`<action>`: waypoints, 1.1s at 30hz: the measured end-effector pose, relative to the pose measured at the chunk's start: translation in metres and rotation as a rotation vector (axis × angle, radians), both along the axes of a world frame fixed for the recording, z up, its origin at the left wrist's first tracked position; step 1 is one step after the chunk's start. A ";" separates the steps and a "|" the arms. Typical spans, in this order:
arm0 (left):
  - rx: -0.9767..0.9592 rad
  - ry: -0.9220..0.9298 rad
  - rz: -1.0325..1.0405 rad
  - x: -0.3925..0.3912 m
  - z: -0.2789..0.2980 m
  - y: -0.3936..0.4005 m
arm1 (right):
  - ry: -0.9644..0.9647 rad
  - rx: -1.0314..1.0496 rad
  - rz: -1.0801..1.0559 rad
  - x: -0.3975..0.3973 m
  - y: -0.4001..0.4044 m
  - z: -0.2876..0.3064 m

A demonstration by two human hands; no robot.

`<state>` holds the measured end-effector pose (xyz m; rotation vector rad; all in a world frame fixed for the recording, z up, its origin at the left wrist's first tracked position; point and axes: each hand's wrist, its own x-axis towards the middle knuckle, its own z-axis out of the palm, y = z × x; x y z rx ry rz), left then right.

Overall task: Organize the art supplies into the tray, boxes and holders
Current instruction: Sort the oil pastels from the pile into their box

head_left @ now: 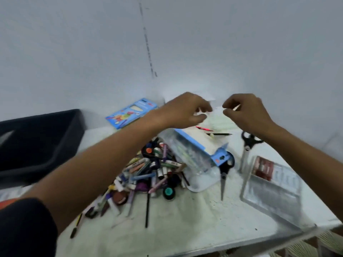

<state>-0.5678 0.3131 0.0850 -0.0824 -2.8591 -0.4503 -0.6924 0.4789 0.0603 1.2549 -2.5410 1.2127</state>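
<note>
Head view: two scissors (226, 169), two hands (185, 110).

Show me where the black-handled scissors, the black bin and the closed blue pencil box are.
black-handled scissors (224, 179), head view, on the blades below the pivot.
black bin (39, 145), head view, on its near outer wall.
blue pencil box (130, 114), head view, on the middle of its printed lid.

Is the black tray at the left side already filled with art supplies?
No, the black tray shows nothing inside it, and the pile of art supplies lies on the table beside it.
</note>
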 end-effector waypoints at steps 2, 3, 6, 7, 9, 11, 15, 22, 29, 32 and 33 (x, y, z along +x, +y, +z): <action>0.052 -0.033 0.128 0.037 -0.006 -0.032 | 0.018 -0.007 0.165 0.027 -0.029 0.003; 0.061 -0.075 0.188 0.055 -0.012 -0.046 | 0.008 0.016 0.266 0.040 -0.042 0.001; 0.077 -0.233 0.311 0.096 -0.038 -0.074 | -0.012 0.220 0.515 0.069 -0.071 -0.014; 0.080 -0.287 0.339 0.109 -0.047 -0.082 | 0.014 0.314 0.564 0.077 -0.079 -0.022; 0.096 -0.364 0.362 0.131 -0.062 -0.095 | 0.088 0.461 0.594 0.091 -0.092 -0.040; 0.126 -0.393 0.388 0.149 -0.075 -0.106 | 0.187 0.545 0.556 0.098 -0.102 -0.055; 0.205 -0.390 0.419 0.166 -0.092 -0.116 | 0.328 0.703 0.544 0.100 -0.114 -0.066; 0.238 -0.424 0.375 0.159 -0.100 -0.119 | 0.333 0.913 0.570 0.096 -0.129 -0.064; 0.205 -0.443 0.370 0.153 -0.099 -0.119 | 0.333 0.921 0.615 0.093 -0.137 -0.062; 0.194 -0.453 0.356 0.151 -0.098 -0.115 | 0.378 0.882 0.614 0.094 -0.137 -0.061; 0.209 -0.453 0.356 0.152 -0.097 -0.115 | 0.377 0.874 0.619 0.094 -0.137 -0.061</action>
